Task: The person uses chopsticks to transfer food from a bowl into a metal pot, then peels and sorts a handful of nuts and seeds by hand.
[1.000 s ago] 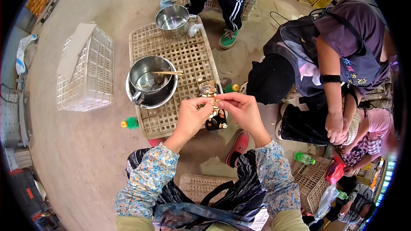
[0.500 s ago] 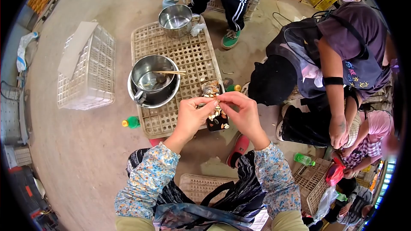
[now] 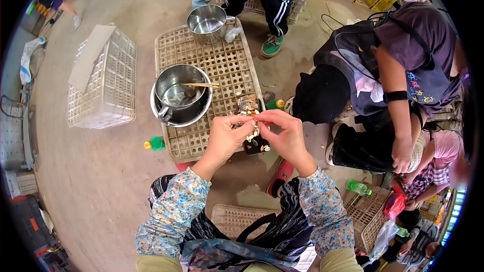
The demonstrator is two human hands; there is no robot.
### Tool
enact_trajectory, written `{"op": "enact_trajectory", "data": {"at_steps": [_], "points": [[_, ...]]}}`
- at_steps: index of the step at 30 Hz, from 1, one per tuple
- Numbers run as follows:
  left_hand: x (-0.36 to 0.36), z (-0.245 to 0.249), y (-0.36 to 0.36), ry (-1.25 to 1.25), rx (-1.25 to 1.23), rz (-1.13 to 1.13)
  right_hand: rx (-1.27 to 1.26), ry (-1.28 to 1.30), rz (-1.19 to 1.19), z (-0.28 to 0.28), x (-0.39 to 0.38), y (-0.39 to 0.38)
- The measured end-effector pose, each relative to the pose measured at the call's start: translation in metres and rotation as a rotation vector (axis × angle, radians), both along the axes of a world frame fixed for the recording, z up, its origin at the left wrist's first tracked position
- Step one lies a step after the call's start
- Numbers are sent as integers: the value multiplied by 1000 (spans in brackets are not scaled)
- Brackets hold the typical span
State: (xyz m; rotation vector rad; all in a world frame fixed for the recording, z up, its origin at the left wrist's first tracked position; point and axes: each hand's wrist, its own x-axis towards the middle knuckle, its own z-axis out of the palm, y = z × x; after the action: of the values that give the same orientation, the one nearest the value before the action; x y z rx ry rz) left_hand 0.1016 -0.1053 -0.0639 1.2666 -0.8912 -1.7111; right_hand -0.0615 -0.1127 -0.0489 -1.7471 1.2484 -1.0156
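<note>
Both hands meet fingertip to fingertip over the front right of an upturned beige crate. My left hand is pinched, and my right hand is pinched against it; whatever lies between the fingertips is too small to name. Just under them is a black tray with pale shelled pieces and shells. Behind the fingers lies a clear packet. A steel pot with chopsticks across its rim sits in a steel basin to the left.
Another steel pot stands at the crate's far end. A white crate is on the floor at left, near a green bottle. A person in black bends over at right; another sits beyond the crate.
My hands have barely shifted, still joined at the fingertips. At the upper left, a passing person has come further into view. The forearm of the person at right has shifted slightly.
</note>
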Motion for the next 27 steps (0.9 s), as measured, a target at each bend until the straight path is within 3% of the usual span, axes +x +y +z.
{"op": "enact_trajectory", "data": {"at_steps": [5,8,11,13,15,17,21,23,27], "points": [[-3,10,-1,47,57,15,83,-68,-38,-1,-1,1],[-4,-3,-2,-79,-27,-20,1,0,-25,0,1,0],[-4,-12,-3,12,37,17,28,-51,-46,-8,1,-3],[-4,-19,-2,-16,51,-3,255,-170,-70,-2,1,-1],[-4,-9,-2,-48,40,52,231,-180,-76,-18,-4,-3],[-4,-9,-3,-54,45,75,42,-17,-19,-13,-3,-3],[3,1,0,142,139,18,-70,62,23,0,2,0],[2,-1,0,251,173,-44,52,25,30,4,0,1],[-2,-12,-2,382,133,-83,29,35,-36,8,1,-2]]}}
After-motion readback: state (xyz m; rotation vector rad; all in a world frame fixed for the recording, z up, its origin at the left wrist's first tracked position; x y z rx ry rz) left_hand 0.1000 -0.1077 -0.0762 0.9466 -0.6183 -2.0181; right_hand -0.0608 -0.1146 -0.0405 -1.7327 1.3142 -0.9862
